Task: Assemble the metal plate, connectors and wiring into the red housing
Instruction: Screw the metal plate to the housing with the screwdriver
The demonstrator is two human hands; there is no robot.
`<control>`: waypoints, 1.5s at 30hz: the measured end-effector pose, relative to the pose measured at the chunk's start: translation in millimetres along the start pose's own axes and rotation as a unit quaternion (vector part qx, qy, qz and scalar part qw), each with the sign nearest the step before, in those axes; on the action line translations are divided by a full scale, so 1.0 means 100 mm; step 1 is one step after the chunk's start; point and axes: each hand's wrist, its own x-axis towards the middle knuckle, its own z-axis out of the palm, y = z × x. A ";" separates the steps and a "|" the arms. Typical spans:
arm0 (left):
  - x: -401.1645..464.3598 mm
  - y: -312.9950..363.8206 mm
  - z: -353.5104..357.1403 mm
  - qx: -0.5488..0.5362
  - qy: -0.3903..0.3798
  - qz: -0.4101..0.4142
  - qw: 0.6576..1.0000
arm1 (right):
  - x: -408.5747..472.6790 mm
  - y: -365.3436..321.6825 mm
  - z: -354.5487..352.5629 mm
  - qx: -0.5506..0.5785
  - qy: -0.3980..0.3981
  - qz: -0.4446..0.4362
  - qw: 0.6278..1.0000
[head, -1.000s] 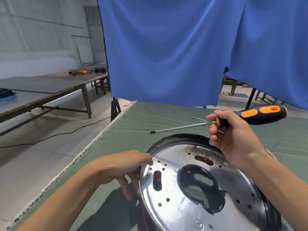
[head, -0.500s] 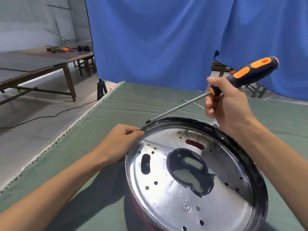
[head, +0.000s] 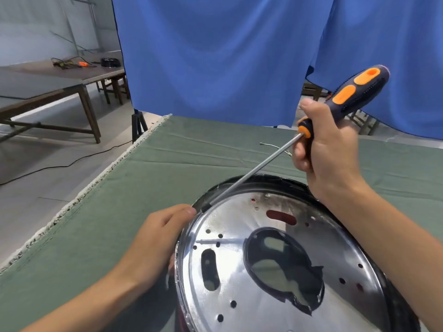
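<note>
Head view. Red housing, on green cloth: holds metal plate, seated inside dark rim. Left hand: fingers curled over rim's left edge. Right hand: grips screwdriver. Since earlier frame: tip lowered from above the rim's far edge to plate's upper-left edge, beside left fingertips.

metal plate: near edge runs off frame bottom | red housing: seen only through plate slots | my left hand: fingertips hidden under plate rim | far table clutter: too small to identify
</note>
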 end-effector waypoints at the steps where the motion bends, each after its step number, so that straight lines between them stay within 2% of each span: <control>1: -0.03 -0.02 0.01 -0.010 0.012 0.002 1.000 | -0.02 0.00 0.00 -0.003 0.000 -0.004 1.000; 5: -0.12 0.00 0.05 -0.017 0.062 -0.015 0.998 | -0.13 -0.05 0.02 -0.007 -0.011 -0.025 1.000; 14: -0.23 0.04 0.04 -0.001 0.058 -0.001 0.998 | -0.35 -0.17 0.02 -0.003 0.024 -0.105 0.994; 23: -0.13 -0.02 0.01 0.025 0.058 0.025 0.998 | -0.24 -0.10 0.07 0.004 0.021 -0.097 0.995; 31: -0.07 0.02 0.00 -0.021 0.036 0.009 0.999 | -0.19 -0.03 0.07 0.003 0.015 -0.089 0.996; 45: -0.12 0.01 -0.04 -0.001 0.029 0.003 1.000 | -0.17 -0.04 0.01 0.015 0.009 -0.094 0.995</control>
